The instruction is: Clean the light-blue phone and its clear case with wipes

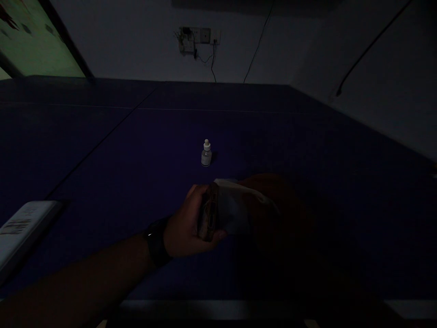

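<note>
My left hand (187,223), with a dark watch on its wrist, is wrapped round a smartphone (209,213). The phone is held up with its narrow edge, where the port is, toward me. Against the phone's right side lies a thin, pale cloth (234,207); whether it is cloth or tissue is hard to tell in the dark. My right hand (268,193) is deep in shadow and grips this cloth, its fingers mostly hidden. Beyond both hands a small dropper bottle (206,157) with a white top and pale label stands upright on the dark blue table (153,150).
At the left lies a white box (25,228) with dark print. Wall sockets (200,36) with plugs and cables are at the back. A cable (372,45) hangs along the right wall. A lit glass pane (37,41) is at the far left. The room is dim.
</note>
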Available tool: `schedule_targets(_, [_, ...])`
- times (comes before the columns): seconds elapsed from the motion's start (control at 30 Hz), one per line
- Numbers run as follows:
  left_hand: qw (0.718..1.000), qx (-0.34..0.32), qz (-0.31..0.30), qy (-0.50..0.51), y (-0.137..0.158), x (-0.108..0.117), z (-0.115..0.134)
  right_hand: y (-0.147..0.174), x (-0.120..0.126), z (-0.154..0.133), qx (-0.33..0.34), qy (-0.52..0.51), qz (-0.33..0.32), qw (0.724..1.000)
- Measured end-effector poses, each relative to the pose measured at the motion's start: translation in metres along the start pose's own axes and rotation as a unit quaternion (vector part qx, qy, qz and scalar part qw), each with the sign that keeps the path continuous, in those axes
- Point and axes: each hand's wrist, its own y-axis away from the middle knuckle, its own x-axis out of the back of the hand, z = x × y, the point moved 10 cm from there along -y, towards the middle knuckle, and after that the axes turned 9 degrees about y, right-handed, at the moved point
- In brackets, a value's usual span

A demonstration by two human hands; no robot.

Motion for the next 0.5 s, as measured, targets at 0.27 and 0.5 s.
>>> schedule_targets(0.27, [1.0,-0.003,0.011,0.0,0.002,0.001,0.001,0.004,-0.002,-0.043,0.19,0.104,0.02,0.976])
schedule_targets(0.5, [1.0,-0.018,0.012,-0.004,-0.001,0.001,0.007,0.002,-0.001,-0.048,0.218,0.117,0.026,0.969])
